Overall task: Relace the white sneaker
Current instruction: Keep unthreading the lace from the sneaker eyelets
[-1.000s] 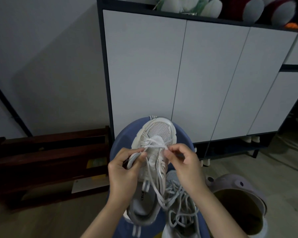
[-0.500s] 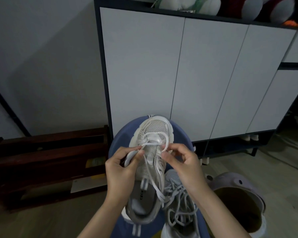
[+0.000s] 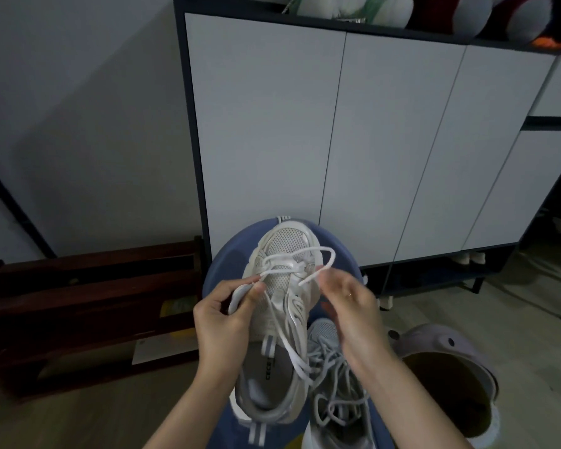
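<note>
Though the lace (image 3: 292,259) was through only the eyelets nearest the toe of the white sneaker (image 3: 280,322), the rows toward its tongue were bare, so I judged most of the relacing was left. My left hand (image 3: 222,322) gripped the sneaker's side and pinched one strand beside those eyelets. My right hand (image 3: 350,311) hovered at the sneaker's other side, fingers loosely curled; whether they touched the free lace end, I couldn't tell.

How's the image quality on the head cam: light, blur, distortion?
Head view: dim, flat indoor light with no glare; wide-angle bowing tilts the cabinet doors; motion blur smears the right hand fingertips; the left hand and white sneaker stay fairly sharp.
</note>
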